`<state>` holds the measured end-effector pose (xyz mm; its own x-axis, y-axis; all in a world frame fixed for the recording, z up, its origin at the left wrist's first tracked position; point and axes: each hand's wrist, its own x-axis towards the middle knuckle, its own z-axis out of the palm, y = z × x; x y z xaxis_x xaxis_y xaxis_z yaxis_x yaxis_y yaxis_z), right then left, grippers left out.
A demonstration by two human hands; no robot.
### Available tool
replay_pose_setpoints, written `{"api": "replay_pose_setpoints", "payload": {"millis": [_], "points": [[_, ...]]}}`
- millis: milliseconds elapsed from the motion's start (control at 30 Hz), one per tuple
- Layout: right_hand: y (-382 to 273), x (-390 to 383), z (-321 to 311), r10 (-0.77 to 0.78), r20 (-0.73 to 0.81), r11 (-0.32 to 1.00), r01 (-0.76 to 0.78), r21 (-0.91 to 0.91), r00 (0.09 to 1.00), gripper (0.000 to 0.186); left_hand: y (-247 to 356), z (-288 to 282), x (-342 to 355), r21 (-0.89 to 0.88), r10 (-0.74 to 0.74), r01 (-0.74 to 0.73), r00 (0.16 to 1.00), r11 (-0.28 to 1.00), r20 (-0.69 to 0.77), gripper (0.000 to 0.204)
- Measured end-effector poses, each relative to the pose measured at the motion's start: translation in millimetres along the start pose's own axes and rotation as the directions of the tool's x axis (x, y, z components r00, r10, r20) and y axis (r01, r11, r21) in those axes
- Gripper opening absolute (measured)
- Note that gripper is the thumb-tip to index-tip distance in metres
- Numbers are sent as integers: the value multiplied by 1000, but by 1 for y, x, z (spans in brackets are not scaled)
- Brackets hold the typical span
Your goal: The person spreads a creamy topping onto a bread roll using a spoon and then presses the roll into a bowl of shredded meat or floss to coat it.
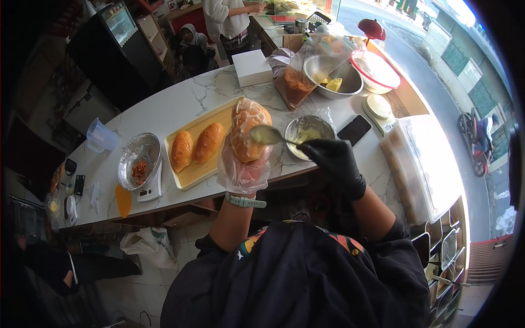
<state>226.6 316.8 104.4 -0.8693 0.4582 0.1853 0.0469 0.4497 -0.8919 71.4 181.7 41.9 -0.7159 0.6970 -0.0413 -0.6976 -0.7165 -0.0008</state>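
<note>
My left hand (244, 170), in a clear plastic glove, cradles a bread roll (255, 115) streaked with pale cream over the right end of a yellow tray (206, 117). Two golden rolls (182, 150) lie on that tray. My right hand (334, 161), in a black glove, grips a spoon (265, 135) by its handle, with the spoon's head on or just above the cream-streaked roll. Just behind that spoon sits a metal bowl (328, 124) lined with plastic, holding pale cream.
A scale (150, 191) with a foil-lined bowl and a jug (101, 135) stand left. A phone (354, 131), large bowl (350, 85), filling bag (298, 82), white box (251, 68) and stacked containers (415, 164) occupy the counter. Other people (227, 16) are beyond it; another (71, 268) is lower left.
</note>
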Motion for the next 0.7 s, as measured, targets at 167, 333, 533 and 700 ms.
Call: {"api": "replay_pose_setpoints", "payload": {"millis": [167, 333, 533, 700], "points": [[1, 16, -13, -35, -98, 996, 43, 80, 995, 20, -2, -6, 0, 833, 21, -235, 966, 502, 259, 47], [6, 14, -14, -153, 74, 986, 146, 85, 986, 20, -2, -17, 5, 957, 118, -291, 950, -10, 291, 43], [10, 36, -38, -43, 12, 989, 41, 143, 999, 22, -6, 8, -10, 13, -332, 332, 939, 943, 92, 40], [2, 25, -38, -44, 241, 999, 40, 21, 970, 20, 3, -20, -10, 297, -298, 271, 953, 916, 51, 42]]}}
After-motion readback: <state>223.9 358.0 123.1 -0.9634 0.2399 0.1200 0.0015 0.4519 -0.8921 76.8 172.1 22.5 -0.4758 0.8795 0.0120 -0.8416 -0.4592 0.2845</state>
